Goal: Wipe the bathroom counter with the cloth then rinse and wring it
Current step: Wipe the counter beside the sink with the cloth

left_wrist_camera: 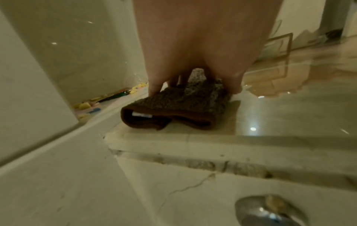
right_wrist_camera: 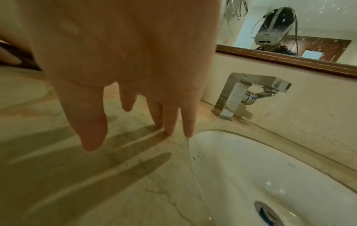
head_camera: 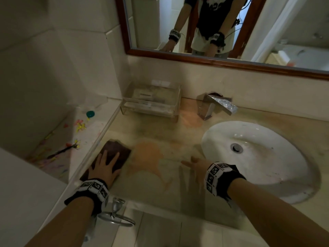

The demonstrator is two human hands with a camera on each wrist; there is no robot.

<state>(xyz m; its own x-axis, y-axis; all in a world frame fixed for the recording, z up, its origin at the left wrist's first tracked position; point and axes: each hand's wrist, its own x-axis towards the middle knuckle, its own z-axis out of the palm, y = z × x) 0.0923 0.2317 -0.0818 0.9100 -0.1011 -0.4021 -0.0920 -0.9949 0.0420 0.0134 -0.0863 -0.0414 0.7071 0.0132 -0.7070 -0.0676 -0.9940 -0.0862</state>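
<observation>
A folded dark brown cloth (head_camera: 115, 154) lies at the left edge of the beige marble counter (head_camera: 160, 191). My left hand (head_camera: 105, 168) presses flat on the cloth, fingers spread. In the left wrist view the cloth (left_wrist_camera: 179, 105) sits under my left hand (left_wrist_camera: 193, 53), close to the counter's front corner. An orange puddle (head_camera: 147, 155) spreads just right of the cloth. My right hand (head_camera: 194, 164) holds nothing, its straight fingertips (right_wrist_camera: 170, 130) touching the counter beside the white sink (head_camera: 258, 157).
A chrome faucet (head_camera: 217, 106) stands behind the sink. A clear tray (head_camera: 151, 100) sits at the back of the counter. A ledge (head_camera: 99, 122) to the left holds coloured scraps. A towel ring (head_camera: 115, 216) hangs below the front edge. A framed mirror (head_camera: 213, 59) hangs above.
</observation>
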